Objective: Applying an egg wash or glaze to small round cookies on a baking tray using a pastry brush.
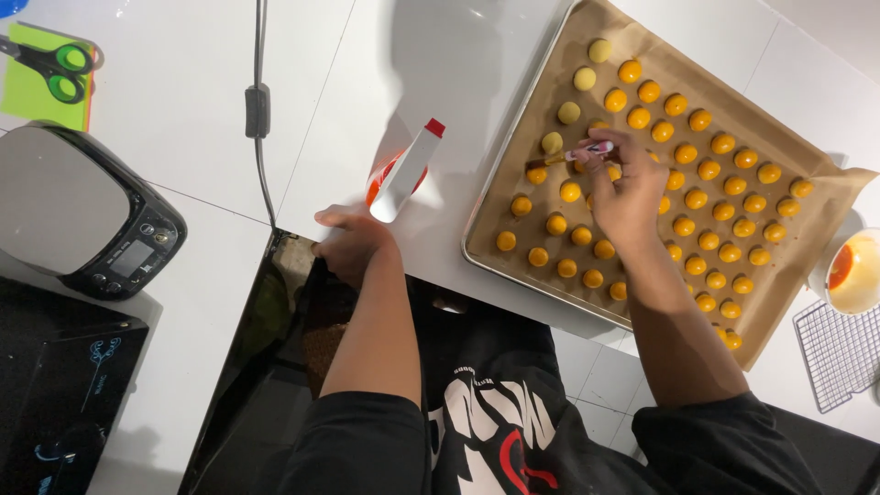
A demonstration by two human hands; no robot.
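our right hand [628, 188] pinches a small pastry brush [573, 155] over the baking tray [513, 156], its bristles touching a pale dough ball [551, 142] beside rows of glazed orange ones. our left hand [353, 240] rests curled at the white counter's [183, 110] edge, gripping nothing we can see, just beside a red-capped white bottle [403, 171]. a bowl of egg wash [854, 272] sits right of the tray.
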